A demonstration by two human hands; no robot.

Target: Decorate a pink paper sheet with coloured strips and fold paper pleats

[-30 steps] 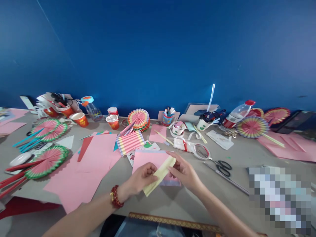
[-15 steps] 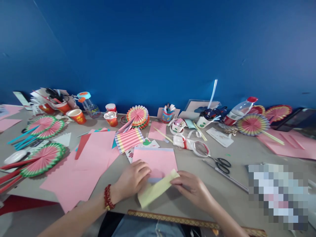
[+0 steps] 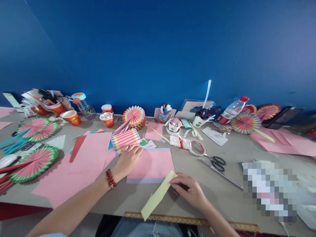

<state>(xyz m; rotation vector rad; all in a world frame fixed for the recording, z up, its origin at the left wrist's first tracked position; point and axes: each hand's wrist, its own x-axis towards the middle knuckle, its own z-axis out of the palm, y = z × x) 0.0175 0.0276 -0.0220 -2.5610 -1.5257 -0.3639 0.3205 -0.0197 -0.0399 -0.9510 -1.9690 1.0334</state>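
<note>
A pink sheet of paper (image 3: 153, 164) with pale lilac strips along its far and near edges lies in front of me. My left hand (image 3: 128, 160) rests over its left side, fingers stretched out and apart from any grip. Its fingertips are close to a pleated pink, yellow and lilac paper (image 3: 127, 140). Between thumb and fingers, my right hand (image 3: 189, 189) pinches the upper end of a pale yellow paper strip (image 3: 158, 197). This strip slants down toward the table's front edge, its top end near the sheet's lower right corner.
Larger pink sheets (image 3: 81, 164) and folded paper fans (image 3: 37, 163) spread to the left. Scissors (image 3: 217, 163), a grey cutter-like tool (image 3: 222, 174) and a tape roll (image 3: 197, 148) lie to the right. Paper cups (image 3: 71, 118) and a bottle (image 3: 232, 110) stand along the blue wall.
My left hand has moved up and left, off the yellow strip, toward the pleated paper. The strip, still in my right hand, now hangs lower and steeper. The view has shifted slightly right.
</note>
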